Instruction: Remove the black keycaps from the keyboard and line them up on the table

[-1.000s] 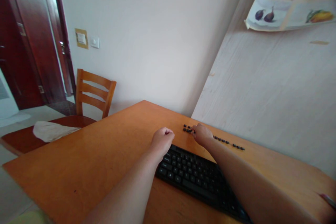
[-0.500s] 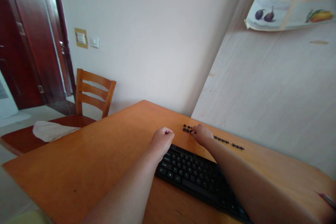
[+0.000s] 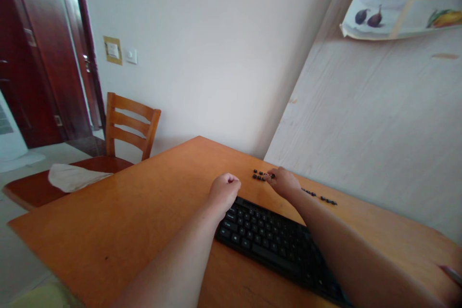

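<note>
head view: the keyboard (image 3: 267, 243) is set aslant on the wooden table (image 3: 162, 211), its right part covered by the right forearm. beyond the keyboard's far edge, small black pieces (image 3: 255, 176) (keycaps, by the look of them, though too small to be read) are laid out in short rows, with more pieces (image 3: 327, 200) lined up farther right beyond the same edge. over the rows past the keyboard the right hand (image 3: 283, 182) is held low, its fingers bent and its thumb and fingertips brought near together; a dark piece is seen at the tips, but whether it is pinched or merely touched cannot be told. at the keyboard's far left corner the left hand (image 3: 224, 192) is curled into a loose fist; whether anything is enclosed, or the keyboard pressed, cannot be told. for pieces this small, a fingertip grip by the sides is judged best, with the wrist kept clear of the neighbours in the row, since a line beyond the keyboard could easily be nudged askew. light pressure is advised, and the forearm is better kept lifted off the keyboard's keys.
</note>
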`<state>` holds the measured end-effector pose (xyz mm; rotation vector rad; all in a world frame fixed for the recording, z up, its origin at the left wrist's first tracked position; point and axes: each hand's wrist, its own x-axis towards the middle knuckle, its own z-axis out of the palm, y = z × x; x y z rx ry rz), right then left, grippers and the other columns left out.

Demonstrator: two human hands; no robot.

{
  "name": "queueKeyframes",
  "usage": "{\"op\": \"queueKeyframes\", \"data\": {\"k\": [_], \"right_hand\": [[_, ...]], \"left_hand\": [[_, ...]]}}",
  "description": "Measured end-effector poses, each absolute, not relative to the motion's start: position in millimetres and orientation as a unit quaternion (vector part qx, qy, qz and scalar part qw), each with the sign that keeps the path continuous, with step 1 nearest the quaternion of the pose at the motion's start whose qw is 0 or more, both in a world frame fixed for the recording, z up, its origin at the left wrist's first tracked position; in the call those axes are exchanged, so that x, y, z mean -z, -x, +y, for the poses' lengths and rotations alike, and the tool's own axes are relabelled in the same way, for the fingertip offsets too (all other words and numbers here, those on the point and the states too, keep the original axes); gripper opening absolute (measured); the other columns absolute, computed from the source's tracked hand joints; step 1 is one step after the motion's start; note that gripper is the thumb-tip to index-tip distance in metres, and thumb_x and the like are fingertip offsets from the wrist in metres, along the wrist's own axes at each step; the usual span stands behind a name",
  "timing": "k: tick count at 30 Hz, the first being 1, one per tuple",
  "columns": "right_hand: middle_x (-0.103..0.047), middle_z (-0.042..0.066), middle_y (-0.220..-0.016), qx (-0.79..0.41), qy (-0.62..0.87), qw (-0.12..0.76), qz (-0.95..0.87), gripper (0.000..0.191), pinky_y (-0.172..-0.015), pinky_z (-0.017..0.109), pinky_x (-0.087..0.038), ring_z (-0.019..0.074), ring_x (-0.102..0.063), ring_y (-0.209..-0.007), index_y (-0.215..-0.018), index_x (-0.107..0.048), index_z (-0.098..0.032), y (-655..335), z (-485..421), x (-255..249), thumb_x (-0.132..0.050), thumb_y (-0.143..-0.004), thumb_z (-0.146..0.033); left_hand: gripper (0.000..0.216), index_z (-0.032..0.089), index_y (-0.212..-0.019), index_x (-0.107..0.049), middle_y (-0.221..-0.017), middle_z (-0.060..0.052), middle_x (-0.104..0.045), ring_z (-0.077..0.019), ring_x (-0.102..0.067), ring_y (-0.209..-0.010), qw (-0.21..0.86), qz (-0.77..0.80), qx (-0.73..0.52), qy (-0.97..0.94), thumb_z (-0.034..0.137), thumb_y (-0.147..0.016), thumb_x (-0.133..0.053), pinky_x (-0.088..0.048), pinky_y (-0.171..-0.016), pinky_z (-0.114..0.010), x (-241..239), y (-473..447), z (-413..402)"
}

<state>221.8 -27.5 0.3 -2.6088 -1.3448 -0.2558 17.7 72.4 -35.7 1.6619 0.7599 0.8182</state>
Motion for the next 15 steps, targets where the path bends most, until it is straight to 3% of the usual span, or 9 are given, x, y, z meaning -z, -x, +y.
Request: {"op": "queueKeyframes", "data": {"k": [6,10,12,15], "right_hand": [[-0.067,0.004,-0.075,0.079,0.857,0.235,-0.451,0.031,-0.061,0.024,-0.042,0.0181,-0.061,-0.074,-0.080,-0.069,-0.019,-200.3,-51.8,-20.1,-0.043,-0.089,-0.034],[-0.056,-0.002,-0.054,-0.073,0.801,0.437,-0.402,0.013,-0.044,0.021,-0.032,0.0111,-0.046,-0.047,-0.074,-0.058,-0.019,-170.2,-69.5,-26.8,-0.055,-0.078,-0.032],[-0.054,-0.003,-0.051,-0.169,0.762,0.482,-0.397,0.018,-0.040,0.019,-0.025,0.0081,-0.038,-0.040,-0.070,-0.052,-0.019,-153.8,-76.1,-27.9,-0.059,-0.076,-0.034],[-0.056,-0.003,-0.053,-0.240,0.734,0.491,-0.403,0.026,-0.038,0.019,-0.022,0.0068,-0.038,-0.039,-0.073,-0.054,-0.018,-133.1,-81.7,-26.5,-0.064,-0.077,-0.042]], "left_hand": [[0.010,0.019,-0.074,-0.064,-0.068,-0.001,-0.065,-0.0152,-0.059,-0.066,0.532,0.324,-0.342,-0.704,0.024,-0.072,-0.056,-0.041,-0.060,-0.024,36.5,-18.7,72.2],[0.010,0.019,-0.074,-0.063,-0.070,-0.001,-0.066,-0.0155,-0.060,-0.067,0.519,0.326,-0.339,-0.713,0.025,-0.073,-0.055,-0.040,-0.061,-0.025,37.4,-19.8,73.3],[0.011,0.019,-0.074,-0.063,-0.071,-0.002,-0.067,-0.0158,-0.060,-0.068,0.511,0.325,-0.337,-0.721,0.025,-0.073,-0.055,-0.040,-0.061,-0.025,38.6,-20.7,74.5],[0.011,0.019,-0.073,-0.063,-0.071,-0.002,-0.067,-0.0162,-0.060,-0.069,0.506,0.321,-0.334,-0.728,0.025,-0.074,-0.054,-0.040,-0.060,-0.025,39.7,-21.7,75.4]]}}
